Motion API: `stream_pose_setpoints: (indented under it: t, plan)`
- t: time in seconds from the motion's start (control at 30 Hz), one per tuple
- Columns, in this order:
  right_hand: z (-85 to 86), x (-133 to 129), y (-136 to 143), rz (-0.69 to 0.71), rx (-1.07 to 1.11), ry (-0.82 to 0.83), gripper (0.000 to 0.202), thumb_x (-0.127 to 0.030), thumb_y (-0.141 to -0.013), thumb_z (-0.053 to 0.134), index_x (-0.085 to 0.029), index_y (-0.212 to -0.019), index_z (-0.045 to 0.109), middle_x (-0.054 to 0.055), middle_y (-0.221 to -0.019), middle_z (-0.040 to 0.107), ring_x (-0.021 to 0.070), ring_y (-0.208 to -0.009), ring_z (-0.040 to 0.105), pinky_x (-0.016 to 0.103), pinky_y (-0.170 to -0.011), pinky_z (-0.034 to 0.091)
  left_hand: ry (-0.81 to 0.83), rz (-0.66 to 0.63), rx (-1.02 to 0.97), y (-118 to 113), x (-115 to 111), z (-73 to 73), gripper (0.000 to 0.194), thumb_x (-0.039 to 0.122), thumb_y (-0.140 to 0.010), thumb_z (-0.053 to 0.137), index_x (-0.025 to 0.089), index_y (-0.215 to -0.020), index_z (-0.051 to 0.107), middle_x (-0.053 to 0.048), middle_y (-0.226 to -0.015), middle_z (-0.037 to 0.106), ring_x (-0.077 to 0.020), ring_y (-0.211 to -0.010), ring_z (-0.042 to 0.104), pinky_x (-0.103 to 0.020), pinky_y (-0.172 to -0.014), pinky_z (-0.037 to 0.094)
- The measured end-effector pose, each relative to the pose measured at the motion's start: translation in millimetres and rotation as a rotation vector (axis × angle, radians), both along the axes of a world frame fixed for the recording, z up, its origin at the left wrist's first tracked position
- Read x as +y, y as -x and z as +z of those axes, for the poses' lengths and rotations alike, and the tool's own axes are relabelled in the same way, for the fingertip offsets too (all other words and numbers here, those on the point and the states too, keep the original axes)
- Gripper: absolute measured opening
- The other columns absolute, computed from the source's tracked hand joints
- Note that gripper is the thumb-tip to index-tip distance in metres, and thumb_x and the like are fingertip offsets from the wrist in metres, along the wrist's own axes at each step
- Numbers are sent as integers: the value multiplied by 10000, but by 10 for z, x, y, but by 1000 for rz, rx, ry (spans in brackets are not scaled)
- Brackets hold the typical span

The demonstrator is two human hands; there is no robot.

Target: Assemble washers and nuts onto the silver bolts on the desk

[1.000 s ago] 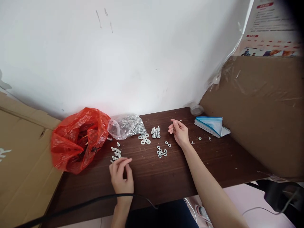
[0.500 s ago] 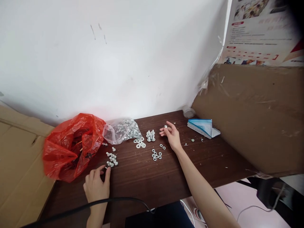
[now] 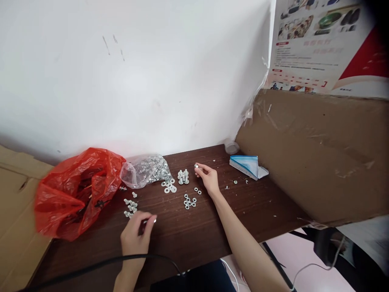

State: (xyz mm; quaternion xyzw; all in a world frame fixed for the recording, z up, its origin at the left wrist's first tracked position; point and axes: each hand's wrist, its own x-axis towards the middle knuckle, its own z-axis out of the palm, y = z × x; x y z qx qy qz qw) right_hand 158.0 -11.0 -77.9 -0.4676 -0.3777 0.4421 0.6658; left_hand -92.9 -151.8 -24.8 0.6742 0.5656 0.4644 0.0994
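Left hand (image 3: 135, 236) pinches a metal piece (image 3: 154, 219); right hand (image 3: 209, 179), farther, pinches a shiny fastener (image 3: 196, 166): apparently parts-handling, next needing steady control.

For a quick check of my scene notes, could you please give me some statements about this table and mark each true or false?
1. The left hand and right hand each pinch a small metal piece. True.
2. The red plastic bag is left of the clear plastic bag. True.
3. The flat washers lie inside the red plastic bag. False: the flat washers lie loose on the table.
4. The left hand touches the hex nuts. False: it is apart from the hex nuts.
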Motion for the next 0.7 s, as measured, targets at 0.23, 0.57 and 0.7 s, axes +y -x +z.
stream_pose_setpoints:
  t: [0.23,0.57,0.7]
  plan:
    - [40,-44,9,-17,-58,43,290,-450,-665,737,-161,-670,720,2,-555,605,111,-501,490,251,-490,405,193,-187,-356,-667,995,153,243,386,-742,678,169,-642,632,30,-517,530,-97,-483,450,-220,-485,343]
    - [204,16,-44,103,480,18,291,-256,-534,839,-195,-801,740,16,-745,687,107,-624,570,252,-601,490,385,-331,-1064,-690,1337,-160,320,292,-605,804,139,-861,690,-40,-742,688,-113,-634,612,-262,-623,520]
    - [263,-49,-24,181,518,20,258,-263,-582,821,-214,-817,726,6,-749,668,105,-634,565,250,-627,513,410,-305,-1063,-680,1331,-159,350,300,-594,815,140,-882,695,-42,-766,702,-118,-665,634,-269,-678,548]
